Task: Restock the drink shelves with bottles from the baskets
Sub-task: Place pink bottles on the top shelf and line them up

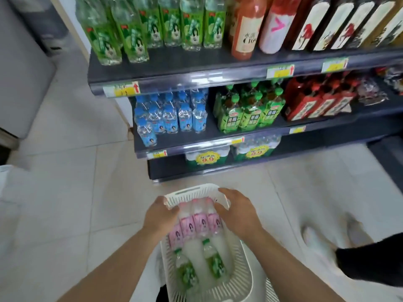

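A white slotted basket (239, 277) stands on the floor below me. It holds pink-labelled bottles (201, 224) lying in a row at its far end and two green-labelled bottles (214, 261) nearer me. My left hand (160, 214) curls onto the leftmost pink bottle by the basket's far left corner. My right hand (238, 211) covers the rightmost pink bottle, thumb on its neck, fingers over the far rim. The drink shelves (174, 62) rise ahead, with green bottles (135, 33) on top and blue water bottles (170, 118) below.
Green tea bottles (248, 112) and red cartons (316, 103) fill the middle shelf's right part. Packs tagged 9.9 (207, 159) sit on the bottom shelf. A second basket's rim (269, 290) shows under the first. Another person's white shoe (316, 243) and dark trouser leg stand at right. Grey cabinet at left.
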{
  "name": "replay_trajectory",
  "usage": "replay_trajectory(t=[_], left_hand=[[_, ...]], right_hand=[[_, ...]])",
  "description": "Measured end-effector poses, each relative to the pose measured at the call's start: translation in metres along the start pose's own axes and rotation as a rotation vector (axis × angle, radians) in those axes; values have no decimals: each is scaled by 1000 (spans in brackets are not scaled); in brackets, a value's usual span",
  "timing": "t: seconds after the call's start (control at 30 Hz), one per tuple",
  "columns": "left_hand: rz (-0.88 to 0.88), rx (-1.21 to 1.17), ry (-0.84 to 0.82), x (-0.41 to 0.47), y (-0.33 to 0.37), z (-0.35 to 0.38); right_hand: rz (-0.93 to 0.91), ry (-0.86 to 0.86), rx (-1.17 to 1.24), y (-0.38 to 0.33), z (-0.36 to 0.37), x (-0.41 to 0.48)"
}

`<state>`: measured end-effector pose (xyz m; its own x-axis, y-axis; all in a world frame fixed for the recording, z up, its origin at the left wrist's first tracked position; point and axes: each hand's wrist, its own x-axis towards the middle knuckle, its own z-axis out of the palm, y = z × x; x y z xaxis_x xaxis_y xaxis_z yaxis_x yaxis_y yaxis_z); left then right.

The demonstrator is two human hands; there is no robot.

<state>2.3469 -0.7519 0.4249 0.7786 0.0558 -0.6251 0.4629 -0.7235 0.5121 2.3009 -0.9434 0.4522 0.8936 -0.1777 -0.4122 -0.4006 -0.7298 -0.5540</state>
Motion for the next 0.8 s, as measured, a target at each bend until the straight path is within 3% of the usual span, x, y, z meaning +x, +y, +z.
replay_trajectory(t=[0.2, 0.53, 0.6, 0.7, 0.8], left_hand=[[-154, 42, -61, 79, -62, 74], [-238, -80, 18, 193, -133, 180], [-229, 27, 73, 198, -137, 191], [-276, 226, 27, 197, -130, 194], [-284, 223, -1, 212, -139, 200]], right_hand=[[87, -121, 28, 46, 84, 54], [129, -193, 50, 103, 185, 121], [132, -195, 43, 111, 195, 125], [151, -188, 79, 121, 207, 127], [160, -183, 127, 125, 213, 128]])
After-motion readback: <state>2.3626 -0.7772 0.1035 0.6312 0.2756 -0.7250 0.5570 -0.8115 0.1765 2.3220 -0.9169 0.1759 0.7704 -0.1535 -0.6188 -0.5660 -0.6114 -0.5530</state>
